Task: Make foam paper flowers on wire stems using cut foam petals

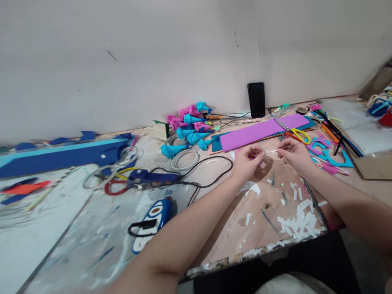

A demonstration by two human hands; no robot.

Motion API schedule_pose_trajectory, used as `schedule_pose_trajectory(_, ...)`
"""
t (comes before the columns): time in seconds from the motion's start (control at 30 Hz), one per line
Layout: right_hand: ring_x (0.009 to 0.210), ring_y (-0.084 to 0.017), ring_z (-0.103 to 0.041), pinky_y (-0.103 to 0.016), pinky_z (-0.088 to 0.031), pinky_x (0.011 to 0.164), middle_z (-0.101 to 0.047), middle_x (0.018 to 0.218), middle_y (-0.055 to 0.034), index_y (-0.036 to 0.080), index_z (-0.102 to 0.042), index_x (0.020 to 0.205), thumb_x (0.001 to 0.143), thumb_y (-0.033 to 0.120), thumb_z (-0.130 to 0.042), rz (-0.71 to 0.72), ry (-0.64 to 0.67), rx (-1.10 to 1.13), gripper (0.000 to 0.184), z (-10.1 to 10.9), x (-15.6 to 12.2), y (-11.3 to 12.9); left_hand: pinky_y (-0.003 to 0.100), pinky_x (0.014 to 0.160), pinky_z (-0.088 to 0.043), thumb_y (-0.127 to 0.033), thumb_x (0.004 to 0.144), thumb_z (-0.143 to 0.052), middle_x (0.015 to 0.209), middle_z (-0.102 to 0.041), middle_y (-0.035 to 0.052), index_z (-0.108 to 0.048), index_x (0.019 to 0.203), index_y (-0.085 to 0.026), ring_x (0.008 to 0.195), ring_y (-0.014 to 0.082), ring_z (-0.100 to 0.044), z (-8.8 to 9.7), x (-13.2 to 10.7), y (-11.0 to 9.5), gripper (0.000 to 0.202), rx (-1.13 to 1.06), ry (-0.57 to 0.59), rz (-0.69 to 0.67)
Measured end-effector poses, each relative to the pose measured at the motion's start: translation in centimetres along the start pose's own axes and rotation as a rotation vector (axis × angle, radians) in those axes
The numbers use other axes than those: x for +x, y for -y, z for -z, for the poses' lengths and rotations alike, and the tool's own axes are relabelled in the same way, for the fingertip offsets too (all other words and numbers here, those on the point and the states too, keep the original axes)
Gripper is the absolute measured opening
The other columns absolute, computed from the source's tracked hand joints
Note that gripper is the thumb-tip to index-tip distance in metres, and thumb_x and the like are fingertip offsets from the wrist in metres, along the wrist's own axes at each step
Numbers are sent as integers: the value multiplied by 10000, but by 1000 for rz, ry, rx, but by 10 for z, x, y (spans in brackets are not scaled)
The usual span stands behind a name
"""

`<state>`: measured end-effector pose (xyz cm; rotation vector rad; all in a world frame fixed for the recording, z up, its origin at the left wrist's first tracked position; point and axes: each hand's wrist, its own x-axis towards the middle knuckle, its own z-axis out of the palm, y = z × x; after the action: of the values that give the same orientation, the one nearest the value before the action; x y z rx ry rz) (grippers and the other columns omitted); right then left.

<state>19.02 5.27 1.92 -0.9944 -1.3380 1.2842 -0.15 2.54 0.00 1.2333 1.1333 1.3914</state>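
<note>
Over the middle of the worktable, my left hand (248, 161) is closed on what looks like a narrow roll of tape (260, 148), its pale rim showing above the fingers. Something purple shows under that hand, mostly hidden. A thin whitish strip (271, 151) spans the short gap between the hands. My right hand (290, 152) pinches its other end between thumb and fingertips. Just behind the hands lies a purple foam sheet (248, 134), over a teal sheet (216, 145). Yellow-and-orange-handled scissors (298, 134) rest partly on the purple sheet.
Pink and blue paper flowers (190, 126) lie at the back, near a phone (256, 100) propped on the wall. Tape rolls (185, 160), a black cord (214, 185) and a blue-and-white tool (153, 220) lie left. White paper scraps (300, 220) cover the front right edge.
</note>
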Motion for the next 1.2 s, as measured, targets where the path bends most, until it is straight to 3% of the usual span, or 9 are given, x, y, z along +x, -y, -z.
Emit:
schedule_pose_trajectory(0.6, 615, -116, -626, -248, -472, 581, -697, 747, 11, 206, -637, 801, 636, 343, -881, -29, 5, 53, 325, -1, -2, -1, 240, 532, -541, -464, 679, -860, 795, -693, 26, -667, 892, -170, 666, 140, -636, -3, -1, 0, 410, -104, -22, 66)
schedule_pose_trajectory(0.9, 569, -101, -590, -244, -465, 582, -655, 654, 40, 213, -642, 751, 615, 344, -904, -25, 0, 140, 323, -4, -2, 3, 231, 585, -529, -444, 705, -848, 842, -699, 36, -648, 980, -171, 713, 138, -645, -3, -2, 0, 436, -56, 12, 18)
schedule_pose_trajectory(1.2, 601, -126, -607, -255, -444, 569, -665, 664, 16, 200, -640, 748, 614, 358, -901, -1, -30, 16, 333, -1, -1, 4, 224, 642, -483, -309, 817, -722, 889, -691, 38, -670, 1021, -181, 716, 117, -617, -1, -5, 0, 247, 171, 111, -139)
